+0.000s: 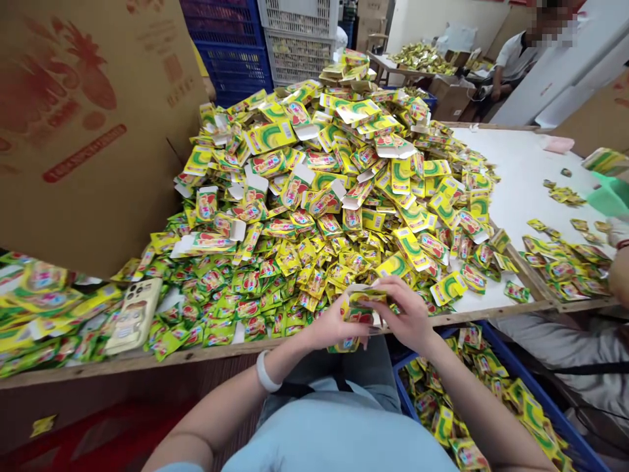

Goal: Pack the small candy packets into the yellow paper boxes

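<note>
Just over the table's front edge, my left hand (pixel 330 326) is closed round a small yellow and green box (pixel 348 342), which stands upright with its top toward my right hand. My right hand (pixel 403 313) has its fingers bent at the top of that box, pinching a small yellow packet (pixel 368 298) there; the packet's outline is partly hidden by the fingers. Behind both hands lies a heap of small green and yellow packets (pixel 260 275), with many yellow boxes (pixel 319 190) piled higher up, some with white flaps open.
A large cardboard carton (pixel 93 118) stands at the left, near a phone (pixel 135 314). Below the table at right is a blue crate (pixel 515 360) of filled boxes. Stacked crates (pixel 230 52) stand behind. Another person's hand (pixel 618 233) is at the right edge; a person (pixel 511 62) sits farther back.
</note>
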Available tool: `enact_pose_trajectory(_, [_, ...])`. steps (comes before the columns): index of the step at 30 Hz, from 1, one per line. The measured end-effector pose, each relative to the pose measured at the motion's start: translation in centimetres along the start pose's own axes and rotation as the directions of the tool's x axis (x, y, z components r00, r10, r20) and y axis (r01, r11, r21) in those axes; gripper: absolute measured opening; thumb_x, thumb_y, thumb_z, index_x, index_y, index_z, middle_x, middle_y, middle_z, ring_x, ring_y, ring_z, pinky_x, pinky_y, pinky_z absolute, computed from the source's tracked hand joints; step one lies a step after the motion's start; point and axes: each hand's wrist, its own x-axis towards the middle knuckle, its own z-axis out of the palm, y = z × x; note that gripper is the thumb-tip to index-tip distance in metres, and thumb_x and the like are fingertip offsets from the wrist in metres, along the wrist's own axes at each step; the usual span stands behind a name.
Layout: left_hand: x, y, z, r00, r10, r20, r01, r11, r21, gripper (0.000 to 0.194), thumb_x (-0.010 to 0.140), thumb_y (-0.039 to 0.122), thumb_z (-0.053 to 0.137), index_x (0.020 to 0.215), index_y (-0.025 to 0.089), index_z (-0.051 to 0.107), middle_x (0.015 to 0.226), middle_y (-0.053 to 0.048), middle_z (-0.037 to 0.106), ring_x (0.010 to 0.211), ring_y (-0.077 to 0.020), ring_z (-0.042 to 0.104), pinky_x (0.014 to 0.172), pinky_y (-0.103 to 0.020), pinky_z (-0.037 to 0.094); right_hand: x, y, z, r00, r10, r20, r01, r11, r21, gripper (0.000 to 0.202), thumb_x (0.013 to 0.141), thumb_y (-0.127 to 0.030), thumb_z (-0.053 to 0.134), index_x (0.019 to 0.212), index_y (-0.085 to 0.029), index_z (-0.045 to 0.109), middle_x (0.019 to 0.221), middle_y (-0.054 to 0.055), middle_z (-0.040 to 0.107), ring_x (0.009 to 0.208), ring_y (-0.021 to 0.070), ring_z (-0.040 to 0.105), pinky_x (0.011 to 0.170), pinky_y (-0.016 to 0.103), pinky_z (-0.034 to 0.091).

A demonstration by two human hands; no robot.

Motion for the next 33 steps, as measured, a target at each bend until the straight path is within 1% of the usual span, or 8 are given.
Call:
enact_pose_trajectory(4, [-1.2,0.1,-0.2,1.000,-0.019,0.007,0.018,0.992,0.128,0.087,0.069,0.029,0.082,0.139,0.022,0.031,0.096,-0.001,0.064,0.076,-0.0144,0.063,0.073,-0.030,0.052,0.5,-1.0,-0.8,0.929,0.064,0.365,-0.022,0.993,-0.119,0.017,0.096,-0.021,0.054,0.106,-0.023,0.068,0.094,0.005,0.064,0.084,0.0166,0.064,0.075,0.028,0.054])
enact_pose_trajectory(7, [-1.5,-0.4,-0.1,0.999,-0.039,0.013,0.035,0.972,0.231,0.091,0.073,0.023,0.076,0.147,0.020,0.022,0.111,-0.007,0.064,0.094,-0.0199,0.065,0.086,-0.036,0.051,0.5,-1.8,-1.3,0.850,0.137,0.508,-0.042,0.980,-0.194,0.025,0.097,-0.019,0.051,0.114,-0.025,0.068,0.095,0.004,0.062,0.082,0.0156,0.063,0.074,0.027,0.053])
enact_pose_trajectory(13, [-1.2,-1.0,-0.1,0.998,-0.005,0.058,-0.015,0.938,0.346,0.100,0.074,0.019,0.072,0.154,0.021,0.012,0.151,-0.017,0.041,0.135,-0.0290,0.045,0.113,-0.045,0.035,0.1,-2.5,-2.4,0.795,0.190,0.576,-0.070,0.972,-0.224,0.023,0.097,-0.020,0.049,0.113,-0.024,0.065,0.103,0.007,0.062,0.089,0.0179,0.064,0.078,0.030,0.054])
enact_pose_trajectory(18, [-1.6,-0.3,-0.4,0.992,-0.053,0.118,0.001,0.915,0.403,0.108,0.076,0.017,0.068,0.157,0.019,-0.004,0.149,-0.020,0.044,0.128,-0.0283,0.052,0.110,-0.046,0.038,-1.1,-1.7,-2.2,0.857,0.147,0.495,-0.122,0.989,-0.083,0.018,0.099,-0.025,0.047,0.101,-0.021,0.065,0.094,0.007,0.068,0.078,0.0158,0.066,0.069,0.027,0.056])
enact_pose_trajectory(23, [-1.7,0.2,-0.3,0.990,0.011,0.139,-0.075,0.881,0.467,0.112,0.073,0.020,0.073,0.158,0.023,0.001,0.164,-0.018,0.016,0.146,-0.0316,0.029,0.119,-0.047,0.026,-2.4,-0.7,-0.9,0.838,0.228,0.495,-0.292,0.955,0.056,0.028,0.100,-0.035,0.047,0.089,-0.021,0.069,0.073,0.001,0.066,0.041,0.0088,0.055,0.039,0.020,0.046])
enact_pose_trajectory(25, [-1.6,-0.1,-0.3,0.992,0.008,0.123,-0.065,0.882,0.466,0.111,0.074,0.021,0.073,0.158,0.023,0.000,0.162,-0.019,0.019,0.144,-0.0313,0.033,0.117,-0.047,0.029,-2.5,-1.0,-1.5,0.812,0.227,0.538,-0.278,0.961,0.014,0.027,0.101,-0.033,0.045,0.100,-0.022,0.070,0.085,0.004,0.069,0.053,0.0113,0.063,0.050,0.022,0.052])
enact_pose_trajectory(28, [-1.7,-1.3,-0.1,0.989,-0.052,0.139,-0.014,0.901,0.434,0.112,0.077,0.024,0.072,0.157,0.020,-0.007,0.147,-0.021,0.046,0.123,-0.0275,0.055,0.104,-0.042,0.043,-2.9,-2.0,-2.3,0.778,0.163,0.607,-0.142,0.986,-0.083,0.027,0.100,-0.028,0.046,0.116,-0.023,0.067,0.112,0.010,0.067,0.094,0.0189,0.067,0.083,0.031,0.055])
enact_pose_trajectory(33, [-1.9,-3.9,1.6,0.965,-0.142,0.221,0.025,0.886,0.463,0.121,0.076,0.022,0.071,0.154,0.019,-0.021,0.104,-0.008,0.069,0.079,-0.0173,0.065,0.075,-0.030,0.051,-5.2,-2.2,-0.6,0.711,0.181,0.679,-0.132,0.984,-0.123,0.030,0.101,-0.023,0.041,0.088,-0.020,0.068,0.086,0.006,0.067,0.083,0.0178,0.064,0.073,0.027,0.050])
